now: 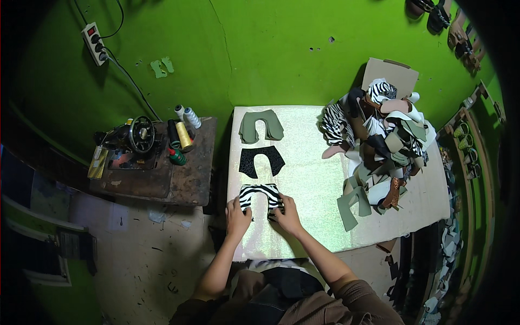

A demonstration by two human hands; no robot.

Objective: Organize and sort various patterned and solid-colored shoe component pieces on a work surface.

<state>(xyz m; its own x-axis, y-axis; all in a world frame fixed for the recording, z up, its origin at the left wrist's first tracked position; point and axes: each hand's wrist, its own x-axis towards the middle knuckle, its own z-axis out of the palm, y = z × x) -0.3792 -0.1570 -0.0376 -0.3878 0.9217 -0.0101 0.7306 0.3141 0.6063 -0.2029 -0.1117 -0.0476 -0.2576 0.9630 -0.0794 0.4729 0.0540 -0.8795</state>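
On the pale shimmering tabletop (314, 179) lies a U-shaped zebra-print cutout (260, 189), its opening toward me. My left hand (237, 218) grips its left leg, thumb on top and fingers along the outer edge. The right leg is held the same way by my right hand (288, 215). How many layers are between my fingers I cannot tell. Just beyond is a black patterned U-shaped cutout (247, 162). Farther back sits a small stack of olive-green U-shaped cutouts (249, 127), slightly fanned at the legs.
A large heap of mixed scraps (387, 130) covers the table's right side, with green cutouts (355, 208) at its near edge. To the left, a sewing machine (132, 142) and thread cones (184, 135) stand on a worn wooden table (189, 173). A power strip (95, 43) hangs on the green wall.
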